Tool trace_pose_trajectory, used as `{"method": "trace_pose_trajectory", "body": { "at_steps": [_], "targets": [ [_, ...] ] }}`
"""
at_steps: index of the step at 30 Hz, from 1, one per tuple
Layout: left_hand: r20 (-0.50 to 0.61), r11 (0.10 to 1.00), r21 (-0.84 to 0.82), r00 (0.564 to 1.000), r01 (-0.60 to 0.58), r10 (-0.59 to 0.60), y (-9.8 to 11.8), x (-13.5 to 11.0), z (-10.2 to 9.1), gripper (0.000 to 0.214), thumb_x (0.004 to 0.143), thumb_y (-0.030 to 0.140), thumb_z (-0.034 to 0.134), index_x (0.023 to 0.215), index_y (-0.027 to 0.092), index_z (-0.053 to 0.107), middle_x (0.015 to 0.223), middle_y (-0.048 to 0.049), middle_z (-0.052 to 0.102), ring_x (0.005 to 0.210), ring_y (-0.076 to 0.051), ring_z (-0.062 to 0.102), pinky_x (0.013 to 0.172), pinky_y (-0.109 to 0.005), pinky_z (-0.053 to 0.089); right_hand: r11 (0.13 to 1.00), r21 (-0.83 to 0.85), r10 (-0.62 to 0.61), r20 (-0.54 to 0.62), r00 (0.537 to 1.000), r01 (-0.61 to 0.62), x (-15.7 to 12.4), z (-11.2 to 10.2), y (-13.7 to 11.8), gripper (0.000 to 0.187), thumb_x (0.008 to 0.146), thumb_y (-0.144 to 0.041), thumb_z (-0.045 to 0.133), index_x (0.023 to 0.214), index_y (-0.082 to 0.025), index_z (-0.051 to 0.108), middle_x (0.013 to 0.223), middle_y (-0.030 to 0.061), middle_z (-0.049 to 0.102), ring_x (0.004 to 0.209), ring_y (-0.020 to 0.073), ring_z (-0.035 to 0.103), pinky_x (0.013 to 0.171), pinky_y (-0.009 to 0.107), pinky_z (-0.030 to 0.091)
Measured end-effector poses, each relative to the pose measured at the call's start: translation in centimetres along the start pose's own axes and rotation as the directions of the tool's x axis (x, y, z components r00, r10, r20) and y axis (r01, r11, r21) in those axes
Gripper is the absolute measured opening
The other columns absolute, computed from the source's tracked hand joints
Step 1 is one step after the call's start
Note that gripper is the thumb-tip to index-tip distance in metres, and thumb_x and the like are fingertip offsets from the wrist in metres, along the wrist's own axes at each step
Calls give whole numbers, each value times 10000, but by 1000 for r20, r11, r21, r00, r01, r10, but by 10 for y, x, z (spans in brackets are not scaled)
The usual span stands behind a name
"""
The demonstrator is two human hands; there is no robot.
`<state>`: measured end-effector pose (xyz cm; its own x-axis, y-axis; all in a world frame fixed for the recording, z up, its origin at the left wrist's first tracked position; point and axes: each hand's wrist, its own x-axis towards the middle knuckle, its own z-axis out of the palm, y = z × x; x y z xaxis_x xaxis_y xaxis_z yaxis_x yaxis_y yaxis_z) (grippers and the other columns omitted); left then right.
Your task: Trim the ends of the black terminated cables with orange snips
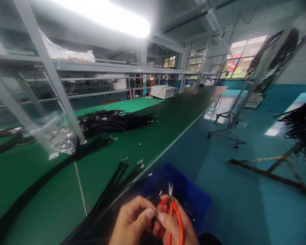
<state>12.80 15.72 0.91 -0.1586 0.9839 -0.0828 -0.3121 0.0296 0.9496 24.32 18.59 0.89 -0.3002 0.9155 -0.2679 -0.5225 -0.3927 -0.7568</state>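
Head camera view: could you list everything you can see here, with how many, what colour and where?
snips: one, orange handles, metal tip up, in the right hand
cable bundle: one, black with metal ends, on the bench edge running toward the hands
cable pile: one heap, black, further back on the bench
bin: one, blue, below the hands beside the bench
plastic bag: one, clear, holding small silvery parts, at a frame post
workbench: one, green top, long, left and centre
white box: one, far end of the bench
wheeled racks: two seen, hung with black cables, right, on the blue floor
left hand: pinching something small, too blurred to name
right hand: closed on the snips
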Motion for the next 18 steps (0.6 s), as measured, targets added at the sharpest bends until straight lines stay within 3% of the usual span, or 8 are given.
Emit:
{"method": "trace_pose_trajectory", "body": {
  "at_steps": [4,7,12,15,18],
  "targets": [
    [-41,1000,-13,999,-3,2,5,-1,1,328,723,434,710,692,122,612,532,7,597,485,-98,495,502,-221,388,1000,14,25,6,1000,-26,0,0,0,362,616,-300,793,894,-203,583,596,-46,625,476,119,556,498,243,442],
    [5,996,-77,999,-42,42,5,-1,4,266,753,382,701,753,139,593,545,18,604,484,-93,511,498,-210,385,999,22,28,4,1000,-28,0,2,-2,352,611,-281,793,890,-204,594,619,-34,637,486,122,559,488,241,445],
    [44,981,-180,996,-69,78,1,2,0,218,758,313,706,696,150,574,599,23,593,533,-87,519,532,-201,400,994,97,44,26,999,-46,2,4,-4,304,616,-227,765,870,-196,599,613,-30,642,485,125,556,467,235,429],
    [67,980,-195,997,-25,39,-1,5,-2,220,753,321,714,793,148,585,601,25,589,535,-89,513,533,-205,398,994,91,55,14,998,-56,3,5,-4,307,622,-220,763,881,-189,601,626,-21,650,491,129,560,463,238,425],
    [118,984,-167,990,-61,81,1,5,-2,211,774,332,690,747,163,566,572,19,595,511,-104,530,524,-223,412,992,115,48,5,999,-48,3,5,-4,318,610,-210,773,877,-190,602,640,-23,659,485,116,551,478,238,438]
  ]
}}
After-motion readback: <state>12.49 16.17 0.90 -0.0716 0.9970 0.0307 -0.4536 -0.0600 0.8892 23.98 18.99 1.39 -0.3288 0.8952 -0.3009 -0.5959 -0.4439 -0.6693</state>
